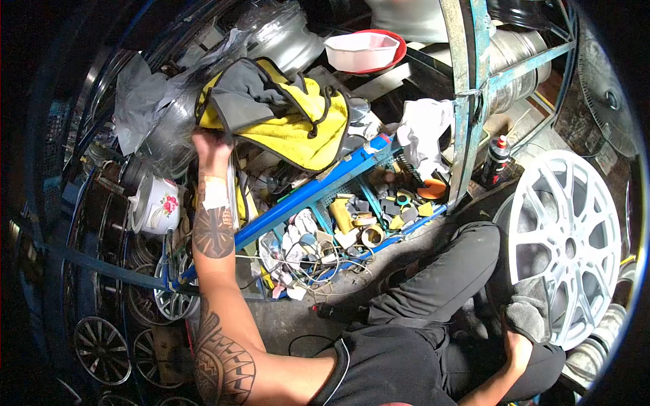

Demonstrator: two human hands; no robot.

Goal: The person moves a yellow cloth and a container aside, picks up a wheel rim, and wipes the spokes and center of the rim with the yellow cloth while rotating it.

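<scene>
My left hand [212,143] reaches to the lower left corner of a yellow and grey microfibre towel [318,145] and grips its edge. The cloth partly hides those fingers. On the right, my right hand [520,344] holds a dark grey cloth [530,314] against the lower left rim of a silver alloy wheel [571,247]. That wheel stands tilted beside my legs, its multi-spoke face showing. Most of my right fingers are covered by the grey cloth.
A blue metal rack [318,193] holds sanding pads, tape rolls and rags. Nearby are a white plastic bowl [362,53], a white rag [425,132], a spray can [497,161] and a flowered pot [157,206]. More wheels [101,352] stand lower left. Thin cables [332,260] hang across the rack.
</scene>
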